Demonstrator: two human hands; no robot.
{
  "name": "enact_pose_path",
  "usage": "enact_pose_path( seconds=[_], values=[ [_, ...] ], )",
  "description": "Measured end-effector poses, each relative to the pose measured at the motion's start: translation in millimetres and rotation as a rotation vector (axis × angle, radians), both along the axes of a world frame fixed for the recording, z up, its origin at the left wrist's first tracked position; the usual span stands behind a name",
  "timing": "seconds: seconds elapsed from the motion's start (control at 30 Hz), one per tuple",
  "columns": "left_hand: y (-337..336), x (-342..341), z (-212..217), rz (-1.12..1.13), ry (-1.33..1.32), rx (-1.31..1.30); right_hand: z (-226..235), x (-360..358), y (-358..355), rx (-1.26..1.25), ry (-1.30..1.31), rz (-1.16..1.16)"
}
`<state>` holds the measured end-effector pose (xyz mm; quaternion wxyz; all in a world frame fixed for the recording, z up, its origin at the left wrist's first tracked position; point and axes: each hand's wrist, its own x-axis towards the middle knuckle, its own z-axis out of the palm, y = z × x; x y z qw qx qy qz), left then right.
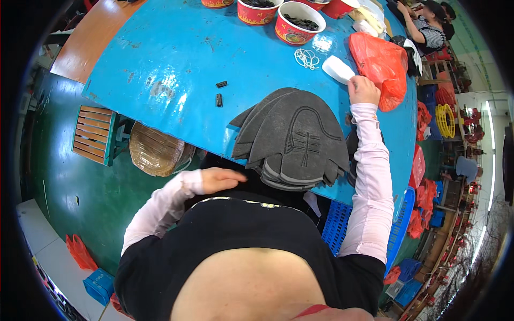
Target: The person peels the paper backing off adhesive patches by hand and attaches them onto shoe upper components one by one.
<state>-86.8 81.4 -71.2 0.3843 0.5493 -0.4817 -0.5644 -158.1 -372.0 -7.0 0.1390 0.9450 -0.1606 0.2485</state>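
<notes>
My right hand point(365, 90) reaches out over the blue table, its fingers closed at the near end of a smooth white oblong piece point(337, 70). What the piece is I cannot make out. Beside that hand lies a crumpled red plastic bag point(381, 64). Close to my body, a stack of dark grey, felt-like shaped pieces point(313, 134) overhangs the table's near edge; the top one bears a curved line and crossing marks. My left hand point(222, 180) rests low by my lap, left of the stack, fingers stretched out and holding nothing.
Red paper bowls point(300, 24) with small black parts stand at the far side. Two small black pieces point(219, 99) and a tangled white cord point(307, 59) lie on the table point(160, 64). A blue basket point(337, 224) sits below at right, a slatted stool point(93, 134) at left. Another person point(428, 32) sits far right.
</notes>
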Motion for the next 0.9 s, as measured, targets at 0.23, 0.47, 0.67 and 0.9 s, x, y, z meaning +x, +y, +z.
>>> enact_pose_path(
  seconds=[0.23,0.47,0.67,0.9],
  values=[
    [21.3,53.3,102.9,-0.012,0.332,-0.305,12.3,-11.5,-9.0,0.571,-0.340,-0.092],
    [-82.0,-5.0,150.9,0.679,0.119,-0.554,95.9,-67.1,201.5,1.352,-0.405,0.273],
    [-116.7,-20.8,125.6,0.746,0.611,-0.525,72.2,-102.0,222.2,1.896,-0.560,0.339],
    [-119.5,-43.3,121.3,0.763,0.525,-0.532,58.9,-110.6,227.5,1.956,-0.577,0.307]
  ],
)
